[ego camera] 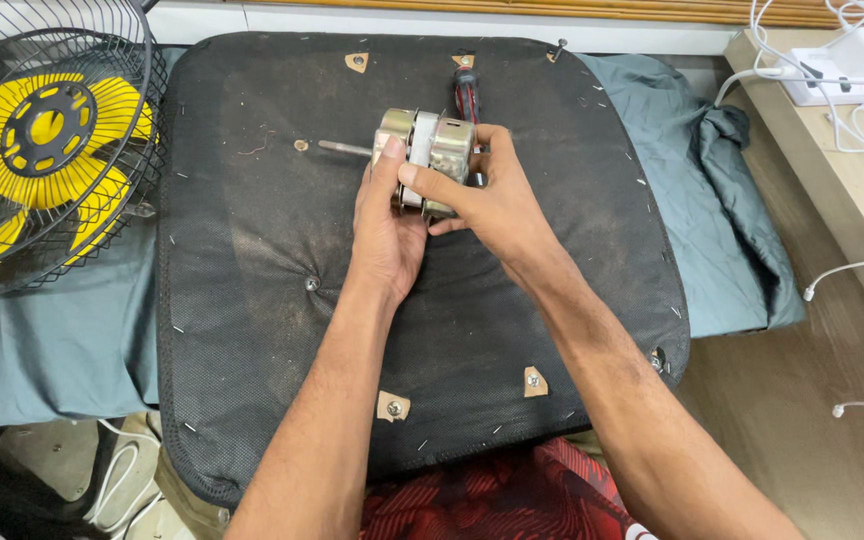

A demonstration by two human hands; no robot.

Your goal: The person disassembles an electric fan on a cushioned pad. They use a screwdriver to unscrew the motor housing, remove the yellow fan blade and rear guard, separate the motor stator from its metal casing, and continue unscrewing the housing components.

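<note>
A small metal fan motor [430, 150] with a thin shaft [344, 148] pointing left lies on a black fabric pad [252, 250]. My left hand [387, 235] grips the motor from below and the left, thumb up on its casing. From the right, my right hand [487, 195] clasps it, with the fingers laid over the top. A screwdriver with a red and black handle [466, 95] lies just behind the motor, partly hidden by it.
A fan with yellow blades in a black wire cage [47, 140] lies at the left on a grey-green cloth [52, 340]. A wooden bench at the right carries a white power strip [852, 70] and white cables [852, 265]. Small screws dot the pad.
</note>
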